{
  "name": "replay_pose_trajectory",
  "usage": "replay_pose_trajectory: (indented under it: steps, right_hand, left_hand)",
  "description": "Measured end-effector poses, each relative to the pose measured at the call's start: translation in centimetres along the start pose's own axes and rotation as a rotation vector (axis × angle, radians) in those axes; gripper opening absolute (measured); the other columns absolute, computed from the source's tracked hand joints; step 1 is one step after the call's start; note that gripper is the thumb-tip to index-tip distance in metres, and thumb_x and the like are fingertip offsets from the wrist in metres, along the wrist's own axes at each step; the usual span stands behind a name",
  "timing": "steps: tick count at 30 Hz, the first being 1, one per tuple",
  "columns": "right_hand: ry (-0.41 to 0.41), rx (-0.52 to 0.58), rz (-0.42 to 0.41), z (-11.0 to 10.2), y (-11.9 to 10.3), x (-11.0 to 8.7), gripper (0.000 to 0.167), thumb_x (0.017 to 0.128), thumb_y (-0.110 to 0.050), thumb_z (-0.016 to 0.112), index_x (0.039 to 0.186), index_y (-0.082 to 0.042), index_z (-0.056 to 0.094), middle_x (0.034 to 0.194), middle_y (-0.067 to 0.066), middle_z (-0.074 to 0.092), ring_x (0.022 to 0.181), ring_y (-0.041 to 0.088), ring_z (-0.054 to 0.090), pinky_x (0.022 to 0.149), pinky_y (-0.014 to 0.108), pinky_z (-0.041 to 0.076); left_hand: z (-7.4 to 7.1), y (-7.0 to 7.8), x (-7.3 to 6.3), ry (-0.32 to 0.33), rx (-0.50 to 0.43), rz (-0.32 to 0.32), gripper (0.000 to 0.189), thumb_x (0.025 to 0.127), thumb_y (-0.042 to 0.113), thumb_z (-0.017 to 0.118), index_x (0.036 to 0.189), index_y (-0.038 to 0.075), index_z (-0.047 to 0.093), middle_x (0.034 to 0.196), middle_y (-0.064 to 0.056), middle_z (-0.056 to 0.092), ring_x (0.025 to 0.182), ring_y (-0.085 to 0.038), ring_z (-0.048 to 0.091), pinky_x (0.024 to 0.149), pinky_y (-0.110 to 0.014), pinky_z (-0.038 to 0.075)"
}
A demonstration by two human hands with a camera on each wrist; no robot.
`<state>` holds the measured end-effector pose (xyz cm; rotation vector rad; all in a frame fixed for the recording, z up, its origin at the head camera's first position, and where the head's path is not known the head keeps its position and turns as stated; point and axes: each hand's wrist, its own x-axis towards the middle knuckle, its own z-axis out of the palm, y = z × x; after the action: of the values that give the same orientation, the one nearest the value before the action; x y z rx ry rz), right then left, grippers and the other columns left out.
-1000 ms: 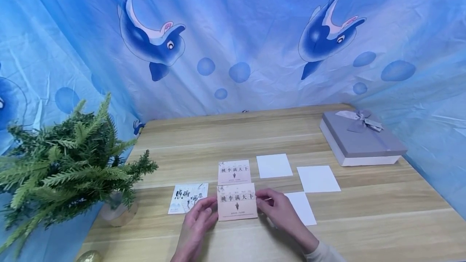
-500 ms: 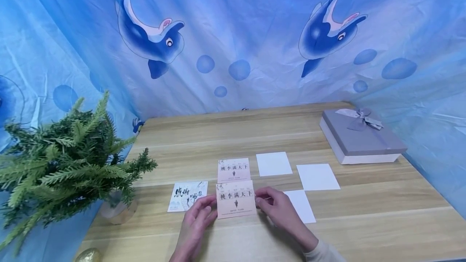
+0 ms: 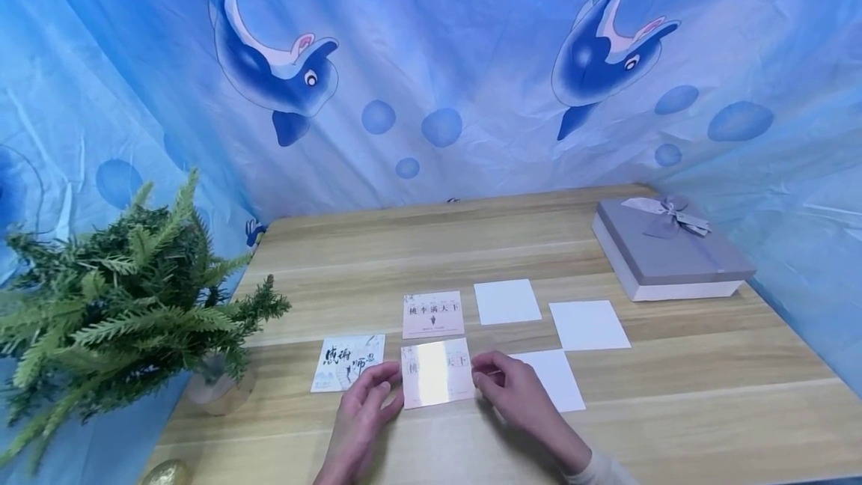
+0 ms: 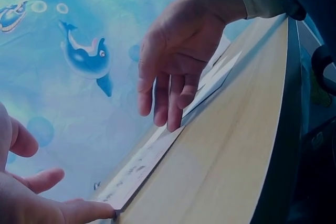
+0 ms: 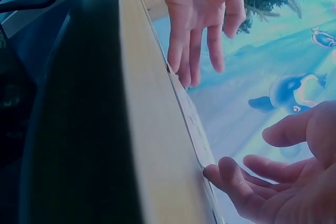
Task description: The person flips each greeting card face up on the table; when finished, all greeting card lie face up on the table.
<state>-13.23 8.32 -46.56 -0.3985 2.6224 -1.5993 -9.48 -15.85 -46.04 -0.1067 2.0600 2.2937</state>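
Near card [image 3: 436, 373] has come a bit nearer, just off the far card [image 3: 433, 314]. It sits between loose, spread fingers: left hand [image 3: 361, 409] touches its left edge, right hand [image 3: 520, 391] its right.

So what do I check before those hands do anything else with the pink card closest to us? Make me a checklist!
1. Left hand at the front pink card's left edge: ok.
2. Right hand at its right edge: ok.
3. Its middle readable from the head view: not ok, glare covers it.
4. Front card not touching the back pink card: cannot tell, they're very close.
5. Nearest white card fully visible from the head view: not ok, right hand covers part.
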Motion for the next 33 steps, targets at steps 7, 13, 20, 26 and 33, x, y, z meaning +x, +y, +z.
replay_pose_trajectory:
  steps: [7,13,20,26,33]
  right_hand:
    - [-0.011,0.006,-0.021,0.13,0.12,-0.52,0.023,0.092,-0.016,0.065,0.109,-0.001,0.068,0.093,0.002,0.07,0.082,0.009,0.066,0.072,0.022,0.056]
    - [-0.013,0.015,-0.034,0.12,-0.06,-0.73,0.023,0.092,-0.015,0.065,0.108,0.001,0.068,0.094,0.005,0.072,0.082,0.011,0.067,0.071,0.022,0.056]
    - [-0.008,0.014,-0.036,0.09,-0.22,-0.81,0.024,0.093,-0.015,0.064,0.11,0.001,0.068,0.096,0.008,0.072,0.084,0.014,0.069,0.071,0.021,0.056]
    - [-0.015,0.025,-0.034,0.25,-0.28,-1.02,0.024,0.093,-0.016,0.064,0.109,0.001,0.067,0.096,0.006,0.072,0.085,0.015,0.069,0.073,0.022,0.057]
    - [-0.006,0.005,-0.046,0.27,-0.4,-1.07,0.022,0.093,-0.015,0.064,0.108,0.0,0.068,0.097,0.005,0.072,0.087,0.016,0.069,0.076,0.023,0.057]
  left_hand:
    - [0.14,-0.06,-0.42,-0.007,-0.023,-0.014,0.04,0.097,0.001,0.04,0.134,-0.015,0.039,0.141,-0.031,0.04,0.134,-0.041,0.039,0.104,-0.038,0.047]
    - [0.21,-0.04,-0.31,0.002,-0.005,-0.016,0.039,0.099,0.002,0.039,0.134,-0.014,0.041,0.143,-0.029,0.04,0.136,-0.041,0.038,0.105,-0.037,0.046]
    - [0.29,-0.08,-0.18,0.009,-0.005,-0.013,0.038,0.099,0.002,0.04,0.133,-0.014,0.042,0.142,-0.03,0.041,0.136,-0.041,0.038,0.105,-0.036,0.047]
    - [0.23,-0.11,-0.2,0.009,-0.008,-0.026,0.038,0.099,0.002,0.04,0.133,-0.014,0.041,0.142,-0.029,0.041,0.136,-0.04,0.038,0.105,-0.036,0.046]
    - [0.23,-0.05,-0.14,0.008,-0.014,-0.018,0.038,0.099,0.003,0.04,0.133,-0.013,0.042,0.141,-0.029,0.042,0.135,-0.039,0.039,0.105,-0.036,0.046]
